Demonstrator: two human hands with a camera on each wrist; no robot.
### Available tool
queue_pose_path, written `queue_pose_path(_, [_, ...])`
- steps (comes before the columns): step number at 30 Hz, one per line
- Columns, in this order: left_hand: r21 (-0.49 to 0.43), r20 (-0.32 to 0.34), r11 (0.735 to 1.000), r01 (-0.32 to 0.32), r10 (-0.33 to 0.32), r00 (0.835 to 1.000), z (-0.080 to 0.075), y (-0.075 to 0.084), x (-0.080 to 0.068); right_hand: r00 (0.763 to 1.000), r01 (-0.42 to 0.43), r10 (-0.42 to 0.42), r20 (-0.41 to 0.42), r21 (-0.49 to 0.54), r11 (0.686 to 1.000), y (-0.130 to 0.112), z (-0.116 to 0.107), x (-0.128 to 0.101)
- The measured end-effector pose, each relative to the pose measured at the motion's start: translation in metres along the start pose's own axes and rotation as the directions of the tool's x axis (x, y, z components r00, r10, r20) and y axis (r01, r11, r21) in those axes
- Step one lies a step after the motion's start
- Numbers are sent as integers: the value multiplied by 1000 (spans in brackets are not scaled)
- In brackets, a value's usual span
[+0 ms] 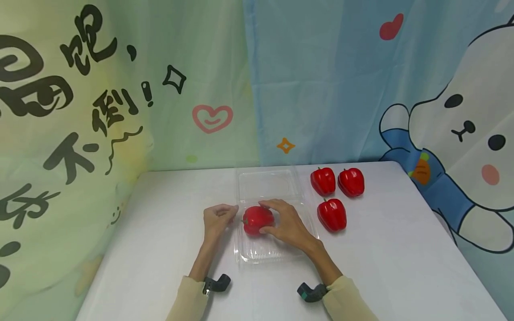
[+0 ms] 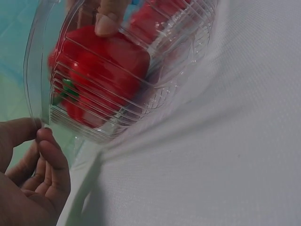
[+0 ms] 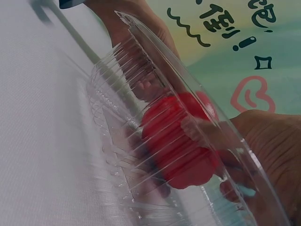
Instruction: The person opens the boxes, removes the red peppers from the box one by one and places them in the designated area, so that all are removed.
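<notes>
A clear plastic clamshell container point(image 1: 257, 256) lies on the table with its lid point(image 1: 268, 183) laid back away from me. Inside its tray, toward the left, is a red bell pepper point(image 1: 255, 218) on its side, green stem facing left. My right hand point(image 1: 291, 226) reaches in and grips this pepper between thumb and fingers. Through the container's ribbed wall, the right wrist view shows the thumb against the pepper point(image 3: 176, 146). At the tray's left edge, my left hand point(image 1: 217, 219) pinches the rim with thumb and fingertips; the left wrist view shows that pinch close up.
Three more red bell peppers stand right of the container: one at the back point(image 1: 323, 181), one farther right point(image 1: 351, 182), one nearer point(image 1: 332, 215). A white cloth covers the table point(image 1: 401, 249). A printed curtain point(image 1: 321, 89) hangs behind it.
</notes>
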State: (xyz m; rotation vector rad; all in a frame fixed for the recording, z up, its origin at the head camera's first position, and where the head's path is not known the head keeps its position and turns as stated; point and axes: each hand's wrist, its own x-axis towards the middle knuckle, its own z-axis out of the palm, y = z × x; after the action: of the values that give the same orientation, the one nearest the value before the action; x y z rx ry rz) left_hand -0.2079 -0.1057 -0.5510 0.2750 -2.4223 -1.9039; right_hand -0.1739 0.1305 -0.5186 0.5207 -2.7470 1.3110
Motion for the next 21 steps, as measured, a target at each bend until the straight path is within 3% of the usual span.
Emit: queue_pose_path(21, [-24, 16, 1000, -19, 19, 1000, -2, 3, -1, 997, -24, 29, 77, -65, 998, -1, 1, 1])
